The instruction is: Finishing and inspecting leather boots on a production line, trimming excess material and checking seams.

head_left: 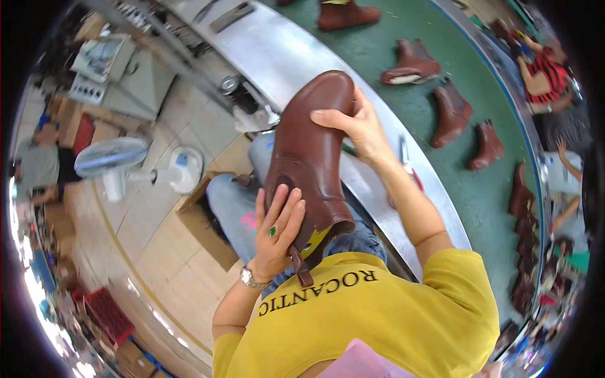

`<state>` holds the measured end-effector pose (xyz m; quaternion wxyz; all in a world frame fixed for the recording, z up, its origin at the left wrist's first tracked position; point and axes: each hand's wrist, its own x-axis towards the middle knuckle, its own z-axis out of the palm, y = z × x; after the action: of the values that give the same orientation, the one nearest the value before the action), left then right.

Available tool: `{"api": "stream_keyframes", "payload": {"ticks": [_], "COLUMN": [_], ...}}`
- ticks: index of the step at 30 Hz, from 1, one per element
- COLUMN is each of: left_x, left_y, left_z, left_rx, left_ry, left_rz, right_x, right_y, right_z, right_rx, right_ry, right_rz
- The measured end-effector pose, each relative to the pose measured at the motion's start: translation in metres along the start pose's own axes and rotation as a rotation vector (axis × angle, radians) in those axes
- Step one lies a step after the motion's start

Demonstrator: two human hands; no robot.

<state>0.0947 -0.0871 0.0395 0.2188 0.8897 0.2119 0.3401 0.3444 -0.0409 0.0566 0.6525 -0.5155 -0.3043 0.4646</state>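
A brown leather ankle boot (310, 135) is held up in front of me, toe pointing away and opening toward my body. Around its toe end, my right hand (360, 126) is closed, with the thumb on top of the leather. My left hand (280, 230), wearing a green-stoned ring, lies along the boot's shaft by the elastic side panel; its thumb is hidden. A pull tab (301, 266) hangs from the opening, where yellow lining shows. Just right of the boot, a red-handled tool (413, 173) rests on the metal worktop (290, 47).
Beyond the worktop, a green conveyor (391, 107) carries several brown boots (450, 113). On the left are a standing fan (113, 157), an open carton (205, 220) and a control cabinet (135, 85). Co-workers (545, 79) are at the far right; another person (41, 167) is at the left.
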Motion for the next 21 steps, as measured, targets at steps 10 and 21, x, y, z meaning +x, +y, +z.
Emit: {"api": "stream_keyframes", "payload": {"ticks": [10,21], "left_x": [0.069,0.027], "left_y": [0.001,-0.051], "left_z": [0.03,0.033], "left_rx": [0.088,-0.043], "left_ry": [-0.251,-0.321], "left_rz": [0.178,-0.166], "right_x": [-0.123,-0.208], "right_y": [-0.112,0.031], "right_z": [-0.17,-0.422], "right_rx": [-0.329,-0.91], "right_ry": [1.077,2.088], "right_rz": [-0.843,-0.099]}}
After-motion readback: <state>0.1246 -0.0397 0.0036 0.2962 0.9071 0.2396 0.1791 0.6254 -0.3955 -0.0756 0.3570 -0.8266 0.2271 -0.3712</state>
